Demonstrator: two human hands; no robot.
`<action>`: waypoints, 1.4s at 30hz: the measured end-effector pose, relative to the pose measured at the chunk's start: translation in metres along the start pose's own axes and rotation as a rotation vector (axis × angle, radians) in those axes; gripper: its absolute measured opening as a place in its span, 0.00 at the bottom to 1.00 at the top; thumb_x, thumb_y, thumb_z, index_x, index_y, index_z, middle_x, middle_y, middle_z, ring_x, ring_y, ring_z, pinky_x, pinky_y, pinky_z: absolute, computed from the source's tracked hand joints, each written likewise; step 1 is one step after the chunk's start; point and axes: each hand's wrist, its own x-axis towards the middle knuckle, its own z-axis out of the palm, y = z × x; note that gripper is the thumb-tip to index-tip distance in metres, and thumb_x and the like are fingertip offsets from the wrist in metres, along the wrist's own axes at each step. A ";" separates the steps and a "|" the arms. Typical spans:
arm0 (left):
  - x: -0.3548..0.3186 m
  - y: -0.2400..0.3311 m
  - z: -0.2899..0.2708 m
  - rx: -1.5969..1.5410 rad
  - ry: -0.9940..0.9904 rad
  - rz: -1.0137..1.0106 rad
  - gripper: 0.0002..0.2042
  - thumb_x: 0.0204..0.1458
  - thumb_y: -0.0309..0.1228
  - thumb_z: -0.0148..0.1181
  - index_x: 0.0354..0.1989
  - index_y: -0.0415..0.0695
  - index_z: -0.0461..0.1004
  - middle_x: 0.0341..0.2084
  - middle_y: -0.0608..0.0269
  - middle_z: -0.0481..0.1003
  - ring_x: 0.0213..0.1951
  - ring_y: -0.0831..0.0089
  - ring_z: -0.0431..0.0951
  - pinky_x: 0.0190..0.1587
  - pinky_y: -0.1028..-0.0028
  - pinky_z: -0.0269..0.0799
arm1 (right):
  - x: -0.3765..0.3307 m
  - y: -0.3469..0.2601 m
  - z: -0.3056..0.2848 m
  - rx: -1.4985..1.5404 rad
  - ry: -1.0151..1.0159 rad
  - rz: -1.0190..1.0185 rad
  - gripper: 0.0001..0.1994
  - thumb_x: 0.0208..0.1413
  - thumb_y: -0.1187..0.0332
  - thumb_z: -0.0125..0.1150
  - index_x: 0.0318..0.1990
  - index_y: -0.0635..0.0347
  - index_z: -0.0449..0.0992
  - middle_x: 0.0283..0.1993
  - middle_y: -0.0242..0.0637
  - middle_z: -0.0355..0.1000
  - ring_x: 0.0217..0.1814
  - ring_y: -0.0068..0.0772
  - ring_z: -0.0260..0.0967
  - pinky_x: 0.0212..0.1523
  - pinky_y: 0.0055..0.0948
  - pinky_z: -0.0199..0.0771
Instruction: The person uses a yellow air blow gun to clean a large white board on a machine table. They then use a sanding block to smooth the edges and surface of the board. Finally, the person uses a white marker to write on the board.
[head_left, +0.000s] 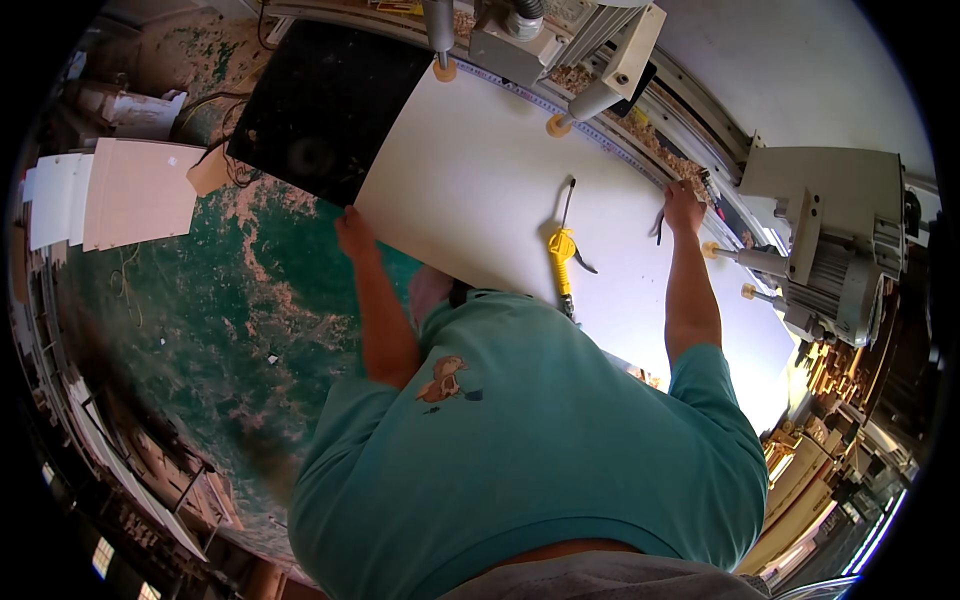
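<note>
A large white panel [470, 170] stretches from beside a black flat board [310, 110] toward the right. My left hand [355, 235] is closed at the panel's near left corner, where it meets the black board; the fingertips are partly hidden. My right hand [685, 207] reaches to the panel's far edge, beside a measuring scale [635, 165]. Its fingers are curled down, and what they hold, if anything, is hidden. A slim dark piece [659, 228] shows just left of that hand. On the panel between my arms lies a yellow air blow gun [562, 255] with a thin dark nozzle.
Machine arms with round tan pads [558, 126] stand over the far edge, near wood shavings [690, 170]. A grey motor unit [840, 285] is at right. Pale panels [145, 195] are at left, above a green, dust-strewn floor [200, 330]. Wood pieces [800, 480] lie at lower right.
</note>
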 end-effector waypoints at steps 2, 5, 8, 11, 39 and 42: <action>-0.001 -0.002 -0.004 0.020 -0.023 -0.003 0.25 0.62 0.51 0.50 0.49 0.36 0.71 0.41 0.47 0.76 0.38 0.54 0.77 0.39 0.56 0.72 | 0.002 0.001 -0.001 0.005 -0.012 -0.009 0.11 0.63 0.55 0.51 0.45 0.42 0.78 0.52 0.28 0.71 0.48 0.38 0.75 0.53 0.52 0.64; -0.010 0.007 -0.001 0.020 -0.037 -0.021 0.26 0.63 0.53 0.49 0.49 0.37 0.71 0.41 0.46 0.76 0.38 0.54 0.77 0.39 0.55 0.72 | 0.002 0.012 0.003 0.032 -0.046 -0.009 0.12 0.64 0.54 0.50 0.47 0.42 0.78 0.53 0.29 0.70 0.51 0.39 0.74 0.55 0.50 0.65; 0.007 -0.007 -0.002 0.081 -0.013 0.002 0.27 0.63 0.54 0.48 0.50 0.37 0.71 0.41 0.46 0.76 0.37 0.54 0.77 0.38 0.55 0.72 | 0.008 0.011 -0.005 0.039 -0.091 -0.048 0.13 0.63 0.53 0.51 0.48 0.42 0.78 0.52 0.30 0.71 0.51 0.40 0.73 0.54 0.49 0.66; 0.002 -0.002 -0.004 0.170 -0.036 0.012 0.28 0.64 0.54 0.47 0.53 0.37 0.70 0.42 0.47 0.76 0.39 0.54 0.78 0.38 0.56 0.72 | 0.010 -0.006 -0.025 0.124 0.070 -0.152 0.22 0.64 0.47 0.49 0.57 0.47 0.74 0.54 0.42 0.75 0.55 0.46 0.72 0.61 0.45 0.63; -0.148 0.046 0.086 0.542 -0.820 1.491 0.16 0.51 0.31 0.61 0.49 0.42 0.74 0.54 0.50 0.69 0.54 0.48 0.71 0.55 0.54 0.68 | -0.206 -0.151 -0.048 0.315 -0.011 -0.292 0.44 0.52 0.41 0.61 0.72 0.53 0.54 0.60 0.45 0.65 0.66 0.45 0.59 0.66 0.43 0.57; -0.151 0.024 0.079 0.620 -0.834 1.633 0.20 0.51 0.35 0.61 0.53 0.44 0.73 0.59 0.50 0.66 0.60 0.48 0.66 0.60 0.52 0.63 | -0.287 -0.156 -0.017 0.292 -0.080 -0.041 0.37 0.54 0.58 0.59 0.72 0.54 0.53 0.55 0.47 0.68 0.61 0.46 0.65 0.61 0.44 0.62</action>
